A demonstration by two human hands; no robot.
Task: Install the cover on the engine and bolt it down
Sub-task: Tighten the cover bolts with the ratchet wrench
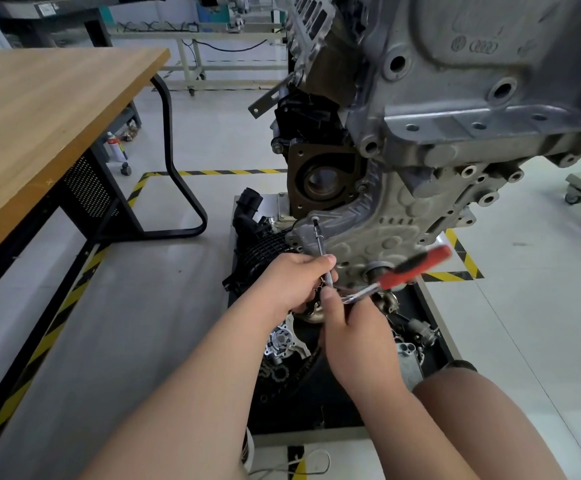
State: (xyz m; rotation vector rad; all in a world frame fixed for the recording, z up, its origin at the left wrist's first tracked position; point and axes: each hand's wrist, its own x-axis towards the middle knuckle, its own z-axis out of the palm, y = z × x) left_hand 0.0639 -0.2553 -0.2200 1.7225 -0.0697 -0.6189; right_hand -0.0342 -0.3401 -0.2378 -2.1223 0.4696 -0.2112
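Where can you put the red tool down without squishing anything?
The wooden table top on the left shows bare. So does the floor between its black leg and the engine. The black tray under the engine is crowded with metal parts.

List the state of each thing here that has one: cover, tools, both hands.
cover: seated against the engine.
extension bar: tilted, its tip against the cover's upper-left corner.
ratchet: red handle motion-blurred, pointing up and right.
left hand: pinches the extension bar.
right hand: grips the ratchet near its head.
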